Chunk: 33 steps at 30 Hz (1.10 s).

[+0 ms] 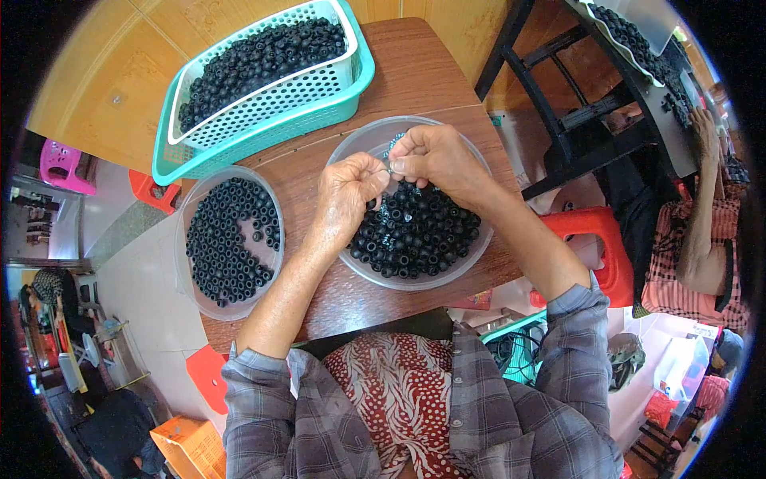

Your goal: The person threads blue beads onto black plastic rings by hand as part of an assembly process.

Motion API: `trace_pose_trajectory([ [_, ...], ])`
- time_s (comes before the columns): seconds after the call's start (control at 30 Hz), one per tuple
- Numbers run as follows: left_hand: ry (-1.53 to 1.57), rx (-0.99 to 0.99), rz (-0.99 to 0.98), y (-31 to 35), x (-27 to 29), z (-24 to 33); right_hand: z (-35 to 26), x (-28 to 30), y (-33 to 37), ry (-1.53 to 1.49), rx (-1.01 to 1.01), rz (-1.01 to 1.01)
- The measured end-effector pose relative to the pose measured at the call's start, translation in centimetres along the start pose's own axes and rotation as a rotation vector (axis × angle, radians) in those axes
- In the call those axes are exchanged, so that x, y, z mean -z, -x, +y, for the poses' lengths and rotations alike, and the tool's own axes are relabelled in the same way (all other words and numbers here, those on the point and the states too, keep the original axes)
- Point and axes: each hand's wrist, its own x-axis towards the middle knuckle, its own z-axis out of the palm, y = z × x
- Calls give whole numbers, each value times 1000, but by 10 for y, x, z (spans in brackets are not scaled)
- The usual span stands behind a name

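At the brown wood-grain table's (407, 64) right side, the left hand (349, 188) and right hand (439, 160) pinch what seems one small piece (389, 168), mostly finger-hidden, above a round translucent plastic bowl (367, 137) of black ring-shaped beads (415, 239). A white perforated plastic basket (311, 92) occupies the far-left corner.

Behind and to the right rear of the large round translucent plastic bowl (411, 283) filled with black ring-shaped pieces, a passage lies open over the brown wooden tabletop (431, 72). The left hand (345, 190) and right hand (435, 156), pinched together, block the way into its rear half; its front half is reachable from above. The left forearm (289, 287) crosses the strip left of it, the right forearm (531, 239) its right side; a white perforated plastic basket (275, 110) stands left-rear.
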Motion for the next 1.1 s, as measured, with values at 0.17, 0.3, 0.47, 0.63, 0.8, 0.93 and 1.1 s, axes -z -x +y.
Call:
trace_pose_trajectory([
  [0.17, 90, 178, -17, -3, 3, 5, 6, -3, -1, 170, 224, 92],
  [0.3, 105, 197, -18, -5, 5, 6, 6, -6, 2, 248, 292, 105],
  [0.47, 183, 271, -53, -6, 10, 5, 4, -9, 6, 382, 376, 105],
  [0.63, 138, 199, -11, -7, 3, 2, 13, -6, 4, 205, 348, 104],
  [0.8, 53, 111, -46, -4, 3, 3, 8, 1, -1, 195, 179, 27],
  [0.93, 44, 115, -21, -4, 2, 4, 6, 2, -2, 179, 120, -5],
  [1.1, 151, 185, -36, -8, 4, 5, 12, -2, -1, 183, 309, 93],
])
